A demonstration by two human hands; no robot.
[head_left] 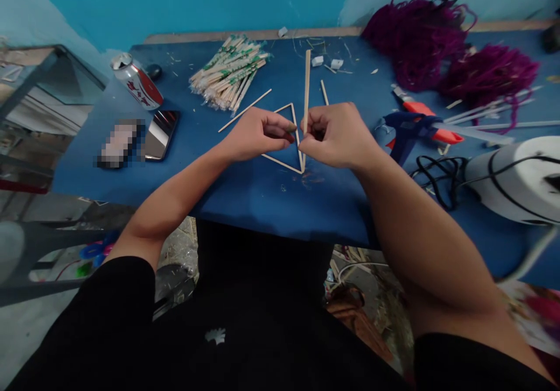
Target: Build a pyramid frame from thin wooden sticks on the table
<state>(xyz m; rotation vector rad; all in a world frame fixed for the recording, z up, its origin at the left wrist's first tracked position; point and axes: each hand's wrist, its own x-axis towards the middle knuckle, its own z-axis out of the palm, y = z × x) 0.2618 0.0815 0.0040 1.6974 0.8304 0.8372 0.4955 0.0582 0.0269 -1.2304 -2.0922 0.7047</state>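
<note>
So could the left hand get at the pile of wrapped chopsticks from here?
Probably yes: the pile lies just beyond the left hand, with only a thin loose stick flat between them, which shouldn't block it.

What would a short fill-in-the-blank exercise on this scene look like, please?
1. The right hand holds a wooden stick over a tabletop coloured ____.
2. From the wearer's viewpoint, the drink can is to the ____ of the wrapped sticks.
3. The wearer's shirt is coloured ____.

Missing words: blue; left; black.
</note>
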